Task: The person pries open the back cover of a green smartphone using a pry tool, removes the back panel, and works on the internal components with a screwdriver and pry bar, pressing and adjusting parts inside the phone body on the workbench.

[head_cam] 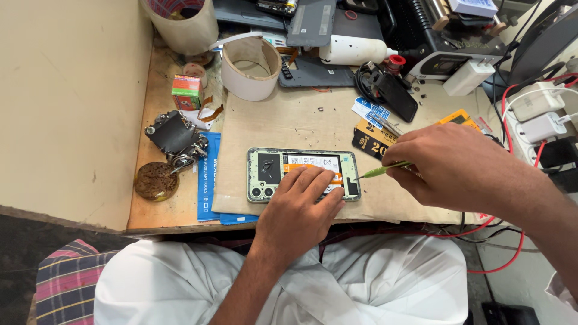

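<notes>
Head view, looking down from my seat at a crowded repair surface that fills the upper two thirds of the frame, with my white-clothed lap along the bottom. A tan paper mat covers the middle of the surface. In the centre of the frame, on the mat, lies an opened phone with its back cover off, pale green frame showing, camera lenses at its left end.

My left hand comes up from the bottom centre and lies flat and open on the phone, fingers spread over its middle and an orange flex strip, pinning it down rather than gripping it. My right hand enters from the right, closed around a slim green tool whose tip touches the phone's right end.

I judge the main risk is the tip slipping across the exposed board or tearing the flex strip if I press hard, since my fingers hide part of that strip. The phone could also skate on the paper if my left hand eases off.

Smaller things nearby could snag or roll: a wide tape ring at upper centre, a white squeeze bottle beside it, red wires at the right edge, and loose screws on the mat above the phone.
</notes>
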